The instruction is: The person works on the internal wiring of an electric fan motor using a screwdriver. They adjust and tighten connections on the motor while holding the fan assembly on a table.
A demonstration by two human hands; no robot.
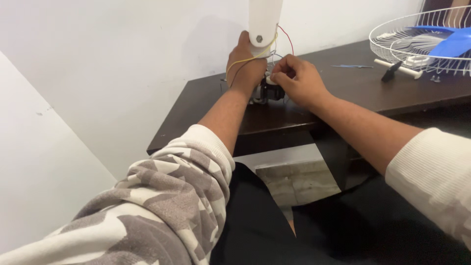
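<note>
A white fan neck piece (264, 22) stands upright over a small dark motor (267, 92) on the dark wooden table (206, 105). My left hand (246, 64) grips the base of the white piece where it meets the motor. My right hand (299, 81) pinches a small white part on top of the motor, fingers closed on it. Yellow and red wires (255, 58) loop from the white piece across my left hand. Both hands hide most of the motor.
At the far right of the table lie a white wire fan guard (417, 41) with a blue blade (449, 41) in it, a white rod with a black end (400, 69) and a thin blue tool (351, 66). A white wall stands behind and to the left.
</note>
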